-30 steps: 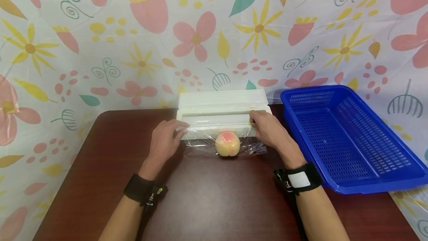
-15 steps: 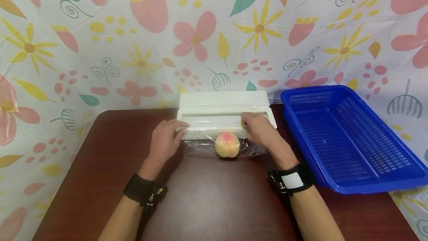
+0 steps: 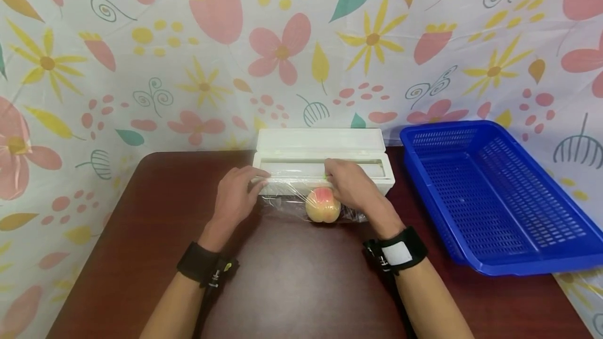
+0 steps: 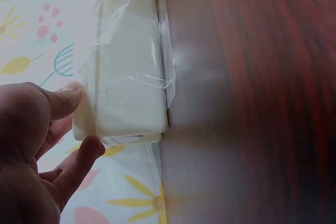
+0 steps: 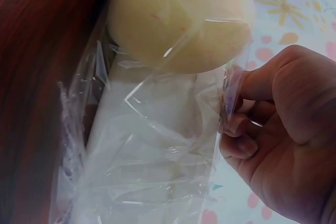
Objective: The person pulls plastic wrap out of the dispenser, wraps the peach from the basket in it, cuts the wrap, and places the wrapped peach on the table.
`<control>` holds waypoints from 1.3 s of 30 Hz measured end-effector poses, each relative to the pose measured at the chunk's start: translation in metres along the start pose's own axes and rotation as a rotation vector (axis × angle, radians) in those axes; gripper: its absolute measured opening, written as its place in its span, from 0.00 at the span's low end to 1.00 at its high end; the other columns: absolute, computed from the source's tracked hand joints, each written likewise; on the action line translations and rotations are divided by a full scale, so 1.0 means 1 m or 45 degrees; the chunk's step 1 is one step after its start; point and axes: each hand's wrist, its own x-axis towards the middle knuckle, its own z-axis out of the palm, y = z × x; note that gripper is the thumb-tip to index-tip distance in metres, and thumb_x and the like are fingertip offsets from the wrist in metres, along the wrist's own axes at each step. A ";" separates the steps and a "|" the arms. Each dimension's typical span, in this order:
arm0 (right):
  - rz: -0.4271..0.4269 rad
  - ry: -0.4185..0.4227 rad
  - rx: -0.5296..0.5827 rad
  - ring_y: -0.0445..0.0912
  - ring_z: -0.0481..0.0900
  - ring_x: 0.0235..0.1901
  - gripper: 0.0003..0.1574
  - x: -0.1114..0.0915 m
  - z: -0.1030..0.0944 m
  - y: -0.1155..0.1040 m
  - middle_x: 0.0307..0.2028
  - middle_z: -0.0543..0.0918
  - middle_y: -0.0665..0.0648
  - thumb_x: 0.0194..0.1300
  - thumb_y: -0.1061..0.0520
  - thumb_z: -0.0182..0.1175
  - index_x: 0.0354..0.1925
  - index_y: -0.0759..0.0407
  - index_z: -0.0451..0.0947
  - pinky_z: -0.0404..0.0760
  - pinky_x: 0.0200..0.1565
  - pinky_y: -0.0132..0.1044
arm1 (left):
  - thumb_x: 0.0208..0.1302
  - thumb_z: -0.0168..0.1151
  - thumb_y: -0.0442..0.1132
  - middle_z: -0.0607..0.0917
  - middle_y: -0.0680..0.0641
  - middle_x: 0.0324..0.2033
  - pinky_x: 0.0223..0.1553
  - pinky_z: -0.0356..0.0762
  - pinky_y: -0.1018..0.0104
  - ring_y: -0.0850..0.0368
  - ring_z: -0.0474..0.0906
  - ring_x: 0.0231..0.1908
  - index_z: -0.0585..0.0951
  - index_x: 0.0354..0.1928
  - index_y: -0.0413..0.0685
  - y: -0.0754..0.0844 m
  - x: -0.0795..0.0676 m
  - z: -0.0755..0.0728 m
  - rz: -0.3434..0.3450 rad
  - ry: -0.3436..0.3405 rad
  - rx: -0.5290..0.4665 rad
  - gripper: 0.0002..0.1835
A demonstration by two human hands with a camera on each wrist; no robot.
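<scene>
A white cling film box [image 3: 321,140] stands at the table's back with its lid raised and a roll inside. Clear cling film [image 3: 282,203] comes over its front edge and drapes across a yellow-pink peach [image 3: 323,207] just in front. My left hand [image 3: 234,195] grips the box's left front corner between thumb and fingers; the left wrist view shows those fingers [image 4: 79,166] at the corner. My right hand [image 3: 356,188] pinches a small slide cutter at the front edge, behind the peach; only a green bit of it [image 3: 325,176] shows, the rest hidden by the fingers.
A blue perforated plastic basket [image 3: 499,203] stands at the right, overhanging the table's right edge. The dark reddish-brown table [image 3: 301,286] stretches toward me. Behind it hangs a white flower-patterned cloth [image 3: 282,93].
My right hand has slid leftward along the box's front edge, from its right end to behind the peach. My left hand stays at the left corner. The view has shifted slightly.
</scene>
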 end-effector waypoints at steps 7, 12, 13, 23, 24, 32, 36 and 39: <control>-0.022 0.009 0.024 0.46 0.66 0.22 0.14 0.003 0.000 0.001 0.21 0.67 0.50 0.51 0.73 0.52 0.24 0.55 0.65 0.69 0.25 0.37 | 0.59 0.70 0.44 0.84 0.64 0.40 0.30 0.68 0.63 0.62 0.68 0.31 0.86 0.44 0.63 0.001 0.000 0.001 0.000 0.000 0.009 0.11; -0.013 -0.006 0.030 0.46 0.67 0.22 0.14 0.005 -0.001 0.000 0.21 0.68 0.50 0.50 0.74 0.52 0.24 0.55 0.66 0.70 0.25 0.37 | 0.58 0.70 0.44 0.84 0.63 0.39 0.30 0.68 0.63 0.61 0.68 0.31 0.86 0.44 0.63 0.001 0.000 0.001 0.009 0.007 0.023 0.11; -0.006 -0.012 0.030 0.45 0.68 0.23 0.14 0.005 -0.001 -0.001 0.21 0.68 0.50 0.50 0.74 0.52 0.24 0.55 0.67 0.70 0.26 0.37 | 0.58 0.70 0.44 0.84 0.63 0.40 0.30 0.68 0.63 0.61 0.69 0.31 0.86 0.44 0.63 0.001 0.000 0.001 0.011 0.008 0.025 0.11; 0.028 -0.052 0.039 0.45 0.69 0.23 0.14 0.007 0.001 -0.004 0.22 0.69 0.50 0.51 0.72 0.53 0.26 0.54 0.67 0.72 0.27 0.37 | 0.57 0.71 0.44 0.84 0.63 0.39 0.29 0.68 0.63 0.61 0.69 0.31 0.86 0.44 0.63 0.001 0.000 0.001 0.012 0.006 0.032 0.11; 0.026 -0.053 0.036 0.45 0.69 0.23 0.15 0.007 0.001 -0.004 0.21 0.69 0.50 0.50 0.73 0.53 0.25 0.53 0.66 0.71 0.26 0.37 | 0.57 0.71 0.44 0.84 0.63 0.40 0.29 0.68 0.63 0.61 0.69 0.31 0.86 0.44 0.63 0.001 0.000 0.001 0.013 0.006 0.033 0.11; 0.015 -0.065 0.013 0.45 0.66 0.21 0.16 0.008 0.001 -0.006 0.20 0.66 0.50 0.43 0.73 0.50 0.25 0.53 0.64 0.68 0.23 0.36 | 0.58 0.70 0.45 0.84 0.63 0.40 0.29 0.68 0.63 0.61 0.69 0.32 0.86 0.44 0.63 0.002 0.002 0.001 0.011 -0.007 0.040 0.11; 0.026 -0.093 -0.015 0.45 0.66 0.21 0.16 0.010 0.002 -0.007 0.21 0.66 0.50 0.44 0.73 0.52 0.26 0.53 0.64 0.68 0.23 0.36 | 0.58 0.70 0.45 0.84 0.63 0.40 0.29 0.69 0.63 0.60 0.69 0.32 0.86 0.44 0.62 0.002 0.001 0.001 0.012 -0.001 0.042 0.11; 0.033 -0.112 -0.052 0.45 0.67 0.22 0.16 0.010 0.003 -0.009 0.21 0.67 0.50 0.45 0.72 0.53 0.27 0.53 0.65 0.69 0.23 0.36 | 0.58 0.71 0.44 0.84 0.63 0.40 0.29 0.68 0.63 0.60 0.68 0.31 0.86 0.44 0.62 0.003 0.000 0.001 0.008 -0.001 0.038 0.11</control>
